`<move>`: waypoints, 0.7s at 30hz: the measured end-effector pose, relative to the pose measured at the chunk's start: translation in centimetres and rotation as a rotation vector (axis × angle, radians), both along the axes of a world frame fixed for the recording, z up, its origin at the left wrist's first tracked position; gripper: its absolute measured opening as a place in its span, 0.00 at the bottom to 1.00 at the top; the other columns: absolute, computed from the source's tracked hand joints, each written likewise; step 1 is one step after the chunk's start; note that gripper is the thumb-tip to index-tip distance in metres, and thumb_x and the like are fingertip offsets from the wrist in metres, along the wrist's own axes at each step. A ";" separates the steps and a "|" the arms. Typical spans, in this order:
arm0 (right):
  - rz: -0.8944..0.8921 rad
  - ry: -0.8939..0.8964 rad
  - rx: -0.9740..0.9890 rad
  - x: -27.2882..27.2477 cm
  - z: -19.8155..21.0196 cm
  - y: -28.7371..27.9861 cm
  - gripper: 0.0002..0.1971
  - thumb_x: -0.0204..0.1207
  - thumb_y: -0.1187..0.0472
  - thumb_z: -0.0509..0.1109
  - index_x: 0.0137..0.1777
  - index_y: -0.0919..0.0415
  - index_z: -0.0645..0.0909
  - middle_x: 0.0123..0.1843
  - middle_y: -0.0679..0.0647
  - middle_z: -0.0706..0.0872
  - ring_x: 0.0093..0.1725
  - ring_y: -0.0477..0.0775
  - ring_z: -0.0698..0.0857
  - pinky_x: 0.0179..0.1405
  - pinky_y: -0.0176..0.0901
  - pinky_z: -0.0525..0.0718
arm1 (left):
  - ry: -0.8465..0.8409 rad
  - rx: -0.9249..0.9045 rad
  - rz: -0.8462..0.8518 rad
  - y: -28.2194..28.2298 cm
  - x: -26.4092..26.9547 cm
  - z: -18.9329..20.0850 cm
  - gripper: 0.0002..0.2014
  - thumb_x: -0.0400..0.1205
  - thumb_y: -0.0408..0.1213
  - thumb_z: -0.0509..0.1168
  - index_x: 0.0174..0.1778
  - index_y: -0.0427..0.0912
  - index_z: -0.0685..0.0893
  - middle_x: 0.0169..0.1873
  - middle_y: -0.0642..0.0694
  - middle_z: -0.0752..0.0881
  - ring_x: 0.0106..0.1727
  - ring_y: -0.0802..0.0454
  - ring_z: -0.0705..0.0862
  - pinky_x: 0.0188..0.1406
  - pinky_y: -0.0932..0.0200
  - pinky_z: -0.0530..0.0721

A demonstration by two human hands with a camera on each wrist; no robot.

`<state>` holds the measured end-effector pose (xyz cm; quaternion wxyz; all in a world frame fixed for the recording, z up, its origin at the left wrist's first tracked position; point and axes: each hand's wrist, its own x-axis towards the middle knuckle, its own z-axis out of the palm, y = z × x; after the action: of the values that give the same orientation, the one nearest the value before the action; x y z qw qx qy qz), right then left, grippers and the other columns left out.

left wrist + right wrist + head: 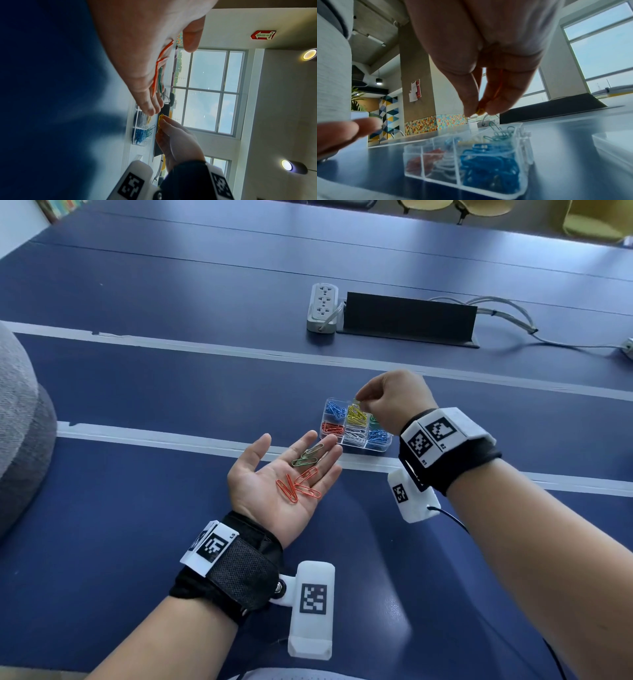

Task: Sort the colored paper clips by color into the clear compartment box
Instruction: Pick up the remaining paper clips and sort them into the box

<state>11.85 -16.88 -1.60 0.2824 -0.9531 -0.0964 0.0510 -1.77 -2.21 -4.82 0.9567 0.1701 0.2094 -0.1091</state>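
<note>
So the clear compartment box (356,429) sits on the dark blue surface (137,392), and I'll place everything relative to it. The right hand (394,402) hangs right over the box's middle far compartment, grip pinched down tight on yellow paper clips (160,123) between thumb and fingertips (471,105); can't tell how many are in the pinch, since in the right wrist view only a tiny yellow bit pokes out at the tips. The left hand (284,474) is just on the near-left side of the box, palm up, grip flat and wide open, simply carrying loose clips: a few green paper clips (307,457) on the fingers and some red paper clips (297,486) lower on the palm. Inside the box: blue clips far left, yellow ones far middle, red near left, white near middle, blue again near right. The far right compartment is mostly hidden behind the right hand in the head view, only a sliver of green shows, though the right wrist view does catch green clips there. The left wrist view is mostly palm and blur, box cut off by the fingers. Well beyond the box there's a white power strip (322,307) beside a black panel (409,314).
</note>
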 end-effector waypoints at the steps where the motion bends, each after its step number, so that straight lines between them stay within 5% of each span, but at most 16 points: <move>1: 0.008 -0.002 -0.026 0.2 0.0 0.2 0.09 0.72 0.65 0.71 0.48 0.56 0.90 0.48 0.53 0.92 0.49 0.51 0.88 0.57 0.47 0.85 | -0.002 0.004 0.000 0.0 0.0 0.1 0.32 0.78 0.51 0.56 0.72 0.31 0.74 0.65 0.28 0.81 0.68 0.32 0.80 0.72 0.40 0.72; 6: 0.046 0.012 -0.091 0.4 -0.3 0.7 0.08 0.74 0.63 0.70 0.50 0.58 0.89 0.49 0.56 0.91 0.49 0.55 0.87 0.57 0.51 0.86 | -0.003 0.023 0.005 0.2 0.0 0.3 0.31 0.80 0.52 0.54 0.71 0.31 0.74 0.65 0.28 0.82 0.68 0.33 0.80 0.71 0.40 0.75; 9: 0.106 -0.081 -0.026 -0.6 0.2 1.0 0.08 0.74 0.65 0.70 0.50 0.57 0.89 0.47 0.53 0.91 0.45 0.50 0.86 0.55 0.44 0.85 | 0.004 0.024 0.012 0.2 0.0 0.3 0.32 0.80 0.52 0.54 0.72 0.30 0.74 0.65 0.28 0.81 0.68 0.33 0.80 0.72 0.40 0.72; 12: 0.377 -0.105 0.066 -2.9 1.4 1.3 0.09 0.72 0.68 0.71 0.45 0.56 0.89 0.40 0.51 0.89 0.35 0.44 0.82 0.45 0.34 0.81 | 0.013 0.020 0.022 0.1 0.0 0.2 0.33 0.81 0.53 0.53 0.72 0.29 0.74 0.66 0.28 0.81 0.69 0.34 0.79 0.74 0.41 0.70; 15: 0.649 -0.036 0.001 -5.4 1.8 1.6 0.08 0.71 0.65 0.74 0.46 0.53 0.90 0.39 0.49 0.85 0.36 0.46 0.80 0.43 0.37 0.79 | 0.001 0.026 0.019 0.1 0.0 0.3 0.36 0.79 0.55 0.53 0.74 0.29 0.72 0.68 0.31 0.80 0.68 0.36 0.80 0.74 0.43 0.70; 18: 0.755 -0.034 -0.053 -6.4 1.0 1.9 0.09 0.71 0.62 0.74 0.49 0.50 0.89 0.42 0.47 0.82 0.41 0.44 0.76 0.48 0.40 0.78 | -0.001 0.004 0.021 -0.1 -0.2 0.7 0.38 0.76 0.56 0.56 0.74 0.29 0.72 0.52 0.35 0.84 0.44 0.42 0.82 0.57 0.54 0.79; 21: 0.751 -0.066 -0.046 -6.6 0.7 2.0 0.09 0.71 0.63 0.72 0.49 0.52 0.89 0.42 0.45 0.79 0.42 0.43 0.74 0.47 0.39 0.76 | -0.013 -0.025 0.029 -0.2 -0.3 0.8 0.39 0.75 0.56 0.56 0.75 0.29 0.71 0.46 0.37 0.83 0.36 0.46 0.80 0.45 0.55 0.82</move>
<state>5.23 -14.90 -0.92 0.2195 -0.8586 -0.4469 0.1222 -2.03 -2.40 -4.02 0.9616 0.1560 0.2041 -0.0965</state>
